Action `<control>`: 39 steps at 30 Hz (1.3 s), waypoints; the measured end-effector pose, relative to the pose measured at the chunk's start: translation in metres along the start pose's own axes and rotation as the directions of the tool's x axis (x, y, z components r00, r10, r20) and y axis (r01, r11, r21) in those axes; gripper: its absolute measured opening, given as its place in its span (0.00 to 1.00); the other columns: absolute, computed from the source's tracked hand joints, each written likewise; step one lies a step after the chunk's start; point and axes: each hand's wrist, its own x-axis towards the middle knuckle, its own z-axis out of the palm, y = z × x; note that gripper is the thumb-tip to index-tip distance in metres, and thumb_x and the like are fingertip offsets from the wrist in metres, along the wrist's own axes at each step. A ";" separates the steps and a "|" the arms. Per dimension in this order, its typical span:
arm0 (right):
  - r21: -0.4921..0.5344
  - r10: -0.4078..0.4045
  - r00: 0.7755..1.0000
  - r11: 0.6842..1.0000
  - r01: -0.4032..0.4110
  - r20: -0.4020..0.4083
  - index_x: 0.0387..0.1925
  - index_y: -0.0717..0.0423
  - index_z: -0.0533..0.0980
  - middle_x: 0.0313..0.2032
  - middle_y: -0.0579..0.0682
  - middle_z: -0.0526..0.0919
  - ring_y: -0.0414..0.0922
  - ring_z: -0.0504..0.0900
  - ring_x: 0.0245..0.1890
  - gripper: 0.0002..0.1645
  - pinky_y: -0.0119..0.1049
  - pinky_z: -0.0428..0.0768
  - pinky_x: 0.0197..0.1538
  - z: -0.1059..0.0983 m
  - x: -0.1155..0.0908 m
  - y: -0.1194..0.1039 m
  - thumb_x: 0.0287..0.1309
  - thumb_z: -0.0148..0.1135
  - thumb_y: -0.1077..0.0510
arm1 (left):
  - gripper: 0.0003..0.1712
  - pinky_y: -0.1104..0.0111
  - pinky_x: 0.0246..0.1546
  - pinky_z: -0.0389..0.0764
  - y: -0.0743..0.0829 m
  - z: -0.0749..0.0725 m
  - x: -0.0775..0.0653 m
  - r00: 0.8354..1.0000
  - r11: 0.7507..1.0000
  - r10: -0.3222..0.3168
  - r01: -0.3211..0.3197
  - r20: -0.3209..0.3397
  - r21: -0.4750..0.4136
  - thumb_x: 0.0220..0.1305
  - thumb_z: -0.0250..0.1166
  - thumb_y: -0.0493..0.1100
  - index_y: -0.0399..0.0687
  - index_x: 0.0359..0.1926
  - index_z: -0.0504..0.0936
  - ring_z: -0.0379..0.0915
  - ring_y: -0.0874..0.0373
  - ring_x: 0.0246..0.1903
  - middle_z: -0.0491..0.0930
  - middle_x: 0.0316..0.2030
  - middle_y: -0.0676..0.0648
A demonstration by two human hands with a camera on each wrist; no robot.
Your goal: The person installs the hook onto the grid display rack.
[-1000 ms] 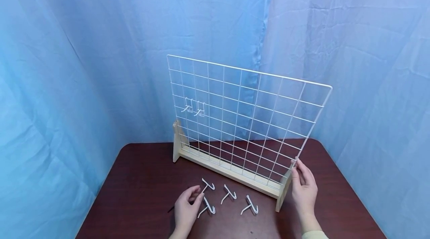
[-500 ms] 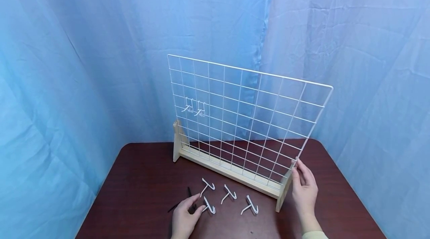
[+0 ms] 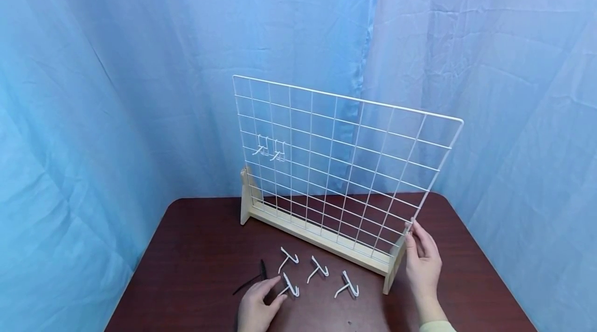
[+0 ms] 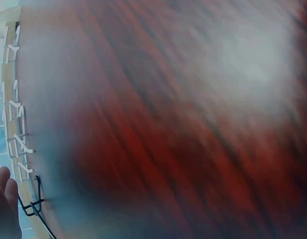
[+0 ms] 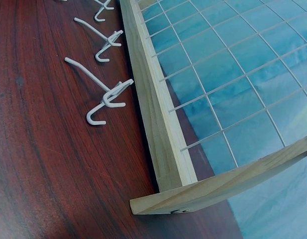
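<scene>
Dark red-brown counter spreads beneath both hands. Nearest, the left hand has its thumb and forefinger parted beside the stem of a white wire hook on the counter; whether they touch it, I cannot tell. That hook looks light, stiff and smooth, perhaps slippery; its stem should suit a pinch, while the bent ends could snag. Just beyond this hand lies a black hook, and off to its right, three other white hooks. The right hand pinches the near upright of a wooden stand, probably the sturdiest hold. Beyond the hands, the white wire grid seems rigid; two hooks hang on it, farther out from the left hand. Blue curtain hangs behind.
</scene>
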 end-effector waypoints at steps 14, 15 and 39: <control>-0.015 0.004 1.000 1.000 -0.004 0.007 0.59 0.74 0.73 0.50 0.33 0.77 0.25 0.77 0.51 0.21 0.20 0.74 0.53 0.000 0.000 0.001 0.65 0.54 0.76 | 0.25 0.64 0.38 0.82 -0.002 0.004 -0.006 0.970 0.984 -0.154 0.133 0.190 0.116 0.37 0.83 0.45 0.51 0.42 0.90 0.84 0.58 0.37 0.88 0.37 0.53; -0.016 0.004 1.000 1.000 -0.004 0.007 0.59 0.74 0.73 0.50 0.33 0.77 0.25 0.77 0.51 0.21 0.20 0.74 0.53 0.000 0.000 0.001 0.65 0.54 0.76 | 0.25 0.64 0.39 0.82 -0.003 0.005 -0.006 0.966 0.983 -0.163 0.143 0.201 0.114 0.37 0.83 0.45 0.51 0.42 0.90 0.85 0.58 0.38 0.88 0.38 0.53; -0.005 0.007 1.000 1.000 -0.006 0.002 0.59 0.74 0.72 0.51 0.32 0.76 0.25 0.77 0.51 0.21 0.20 0.74 0.53 0.000 0.000 0.003 0.65 0.54 0.76 | 0.18 0.57 0.42 0.83 -0.019 0.013 -0.005 0.952 0.989 -0.143 0.126 0.269 0.081 0.39 0.81 0.40 0.52 0.37 0.91 0.85 0.51 0.42 0.87 0.42 0.47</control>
